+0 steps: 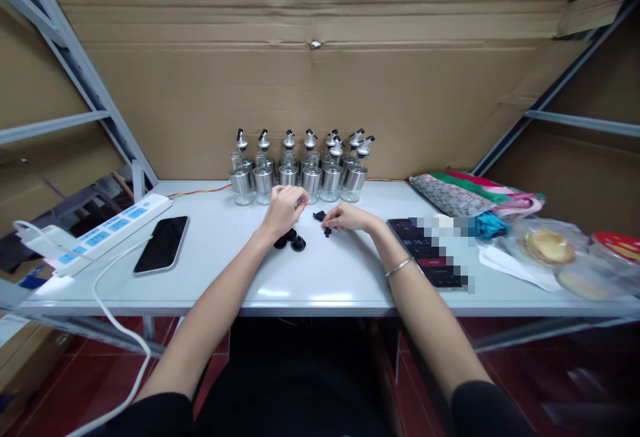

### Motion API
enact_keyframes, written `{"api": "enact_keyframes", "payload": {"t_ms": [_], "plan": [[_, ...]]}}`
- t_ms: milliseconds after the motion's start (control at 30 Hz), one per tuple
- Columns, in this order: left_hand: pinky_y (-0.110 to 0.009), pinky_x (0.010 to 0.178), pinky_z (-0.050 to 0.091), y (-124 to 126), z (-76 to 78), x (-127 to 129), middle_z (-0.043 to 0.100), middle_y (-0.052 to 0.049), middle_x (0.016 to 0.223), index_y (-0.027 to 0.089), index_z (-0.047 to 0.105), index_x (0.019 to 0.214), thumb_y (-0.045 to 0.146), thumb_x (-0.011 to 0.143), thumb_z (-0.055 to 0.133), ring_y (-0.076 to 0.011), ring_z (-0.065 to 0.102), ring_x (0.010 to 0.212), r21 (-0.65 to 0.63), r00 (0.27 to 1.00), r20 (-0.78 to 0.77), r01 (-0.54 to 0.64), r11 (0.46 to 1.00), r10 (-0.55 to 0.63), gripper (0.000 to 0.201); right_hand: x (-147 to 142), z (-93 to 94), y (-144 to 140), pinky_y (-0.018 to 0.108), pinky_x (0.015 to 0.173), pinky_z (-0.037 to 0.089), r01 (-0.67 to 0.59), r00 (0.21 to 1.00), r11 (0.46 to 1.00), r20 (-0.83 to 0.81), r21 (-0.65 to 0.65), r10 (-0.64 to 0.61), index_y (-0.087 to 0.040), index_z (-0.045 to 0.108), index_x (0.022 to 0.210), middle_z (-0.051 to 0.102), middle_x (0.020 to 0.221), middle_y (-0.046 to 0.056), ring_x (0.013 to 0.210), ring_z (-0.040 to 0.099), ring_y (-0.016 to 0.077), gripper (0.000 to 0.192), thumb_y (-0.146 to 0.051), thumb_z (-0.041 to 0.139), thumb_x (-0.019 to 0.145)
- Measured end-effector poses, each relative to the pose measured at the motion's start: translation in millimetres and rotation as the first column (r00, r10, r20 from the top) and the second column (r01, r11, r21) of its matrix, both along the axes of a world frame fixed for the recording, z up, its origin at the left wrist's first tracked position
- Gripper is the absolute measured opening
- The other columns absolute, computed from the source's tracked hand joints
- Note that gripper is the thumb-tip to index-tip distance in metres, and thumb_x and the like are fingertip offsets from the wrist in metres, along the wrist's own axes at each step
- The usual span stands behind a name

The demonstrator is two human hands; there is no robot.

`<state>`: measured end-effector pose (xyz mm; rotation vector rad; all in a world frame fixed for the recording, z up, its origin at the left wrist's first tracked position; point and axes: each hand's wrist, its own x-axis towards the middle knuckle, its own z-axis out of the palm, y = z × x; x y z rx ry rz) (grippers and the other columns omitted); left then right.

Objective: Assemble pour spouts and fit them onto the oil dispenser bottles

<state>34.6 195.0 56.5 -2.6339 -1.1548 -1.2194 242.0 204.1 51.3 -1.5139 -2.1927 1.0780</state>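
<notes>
Our left hand (284, 209) pinches a small metal part above the black caps (290, 239); our right hand (347, 217) grips a black stopper (326, 229) on the table (325, 277), near the bottles (300, 170) for easy reach

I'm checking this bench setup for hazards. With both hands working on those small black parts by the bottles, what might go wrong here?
1. The left hand is close in front of the packed dispenser bottles; a nudge might topple several.
2. The small black parts lie loose on the white table, so a sweep by the right hand might scatter them.
3. The power strip's cable hangs off the table edge and might snag.
</notes>
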Motion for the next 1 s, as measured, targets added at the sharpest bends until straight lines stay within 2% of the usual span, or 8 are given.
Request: {"api": "enact_keyframes", "payload": {"t_ms": [167,300,433,600,933,1000], "plan": [[-0.033,0.09,0.029,-0.2,0.6,-0.5,0.063,0.002,0.081,0.019,0.053,0.079,0.014,0.084,0.051,-0.0147,0.056,0.083,-0.006,1.0,-0.004,-0.001,1.0,0.001,0.008,2.4,2.1,-0.5,0.02,0.053,0.037,0.017,1.0,1.0,0.016,0.0,-0.017,-0.011,0.072,0.076,0.056,0.05,-0.003,0.049,0.047,0.0066,0.016,-0.016,0.059,0.067],[-0.033,0.091,0.029,-0.3,0.8,-0.8,0.063,0.002,0.081,0.019,0.053,0.079,0.014,0.084,0.05,-0.0147,0.056,0.083,-0.016,1.0,-0.011,-0.001,1.0,0.001,0.008,1.5,1.5,-2.7,0.02,0.049,0.043,0.066,0.996,0.995,-0.05,-0.077,-0.07,-0.011,0.07,0.066,0.06,0.05,0.001,0.047,0.051,0.0079,0.014,-0.025,0.067,0.068],[-0.034,0.091,0.029,-0.7,1.1,-0.3,0.063,0.001,0.081,0.019,0.053,0.079,0.014,0.084,0.05,-0.0153,0.056,0.082,-0.015,1.0,-0.006,0.007,1.0,-0.007,0.008,-0.6,-2.1,-3.4,0.023,0.049,0.051,0.098,0.98,0.978,-0.153,-0.183,-0.127,-0.013,0.067,0.057,0.062,0.048,0.003,0.048,0.057,0.0117,0.023,-0.031,0.08,0.054],[-0.035,0.09,0.029,-1.6,2.0,0.3,0.064,0.0,0.082,0.02,0.053,0.079,0.014,0.084,0.049,-0.0162,0.056,0.082,-0.038,1.0,-0.019,-0.003,0.999,0.002,0.009,-0.1,-4.4,-1.8,0.023,0.047,0.053,0.087,0.967,0.966,-0.213,-0.243,-0.14,-0.012,0.067,0.057,0.063,0.048,0.003,0.047,0.06,0.012,0.029,-0.033,0.084,0.046],[-0.035,0.09,0.029,-1.3,1.6,-0.2,0.063,0.001,0.081,0.019,0.053,0.08,0.013,0.084,0.051,-0.016,0.056,0.083,-0.025,1.0,-0.017,0.007,1.0,-0.008,0.008,-0.8,-2.3,-5.3,0.022,0.048,0.053,0.101,0.972,0.963,-0.184,-0.251,-0.15,-0.012,0.066,0.058,0.063,0.049,0.002,0.047,0.06,0.0115,0.03,-0.034,0.083,0.05],[-0.035,0.09,0.029,-1.3,1.8,-0.5,0.063,0.001,0.081,0.019,0.053,0.08,0.013,0.084,0.051,-0.0158,0.056,0.082,-0.027,1.0,-0.014,0.007,1.0,-0.007,0.008,-1.4,-2.3,-4.5,0.023,0.048,0.053,0.117,0.972,0.97,-0.178,-0.213,-0.156,-0.012,0.064,0.058,0.062,0.048,0.003,0.046,0.059,0.012,0.03,-0.036,0.081,0.055]]}}
